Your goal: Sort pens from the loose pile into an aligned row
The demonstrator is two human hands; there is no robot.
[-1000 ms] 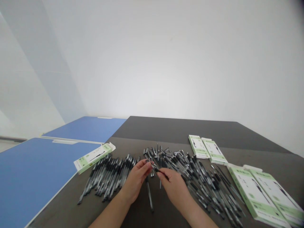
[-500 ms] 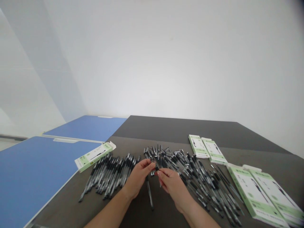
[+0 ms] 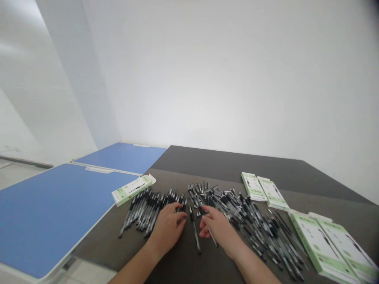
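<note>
1. White walls surround a dark grey table (image 3: 225, 161), and you work at its near edge.
2. A single black gel pen (image 3: 194, 230) lies on the bare tabletop between your hands, pointing toward you. A thin pen (image 3: 213, 241) runs under your right hand's edge.
3. Your left hand (image 3: 168, 230) sits half open, its fingers (image 3: 179, 206) loosely curled against the ends of the left bunch of pens (image 3: 148, 213); it shows no clear hold on anything.
4. Your right hand (image 3: 219, 228) is partly open, with its fingers spread. You cannot tell whether it pinches the thin pen.
5. The right heap of pens (image 3: 251, 221) lies crossed and tangled just beyond your right hand, so a careless wrist could drag pens out of it and mix them with the single pen.
6. The left bunch lies near the table's left edge, where a firm push could roll pens off.
7. Green-and-white pen boxes (image 3: 132, 190) stand far left, and more boxes (image 3: 318, 242) lie right. Two blue folding tables (image 3: 56, 213) stand left.
</note>
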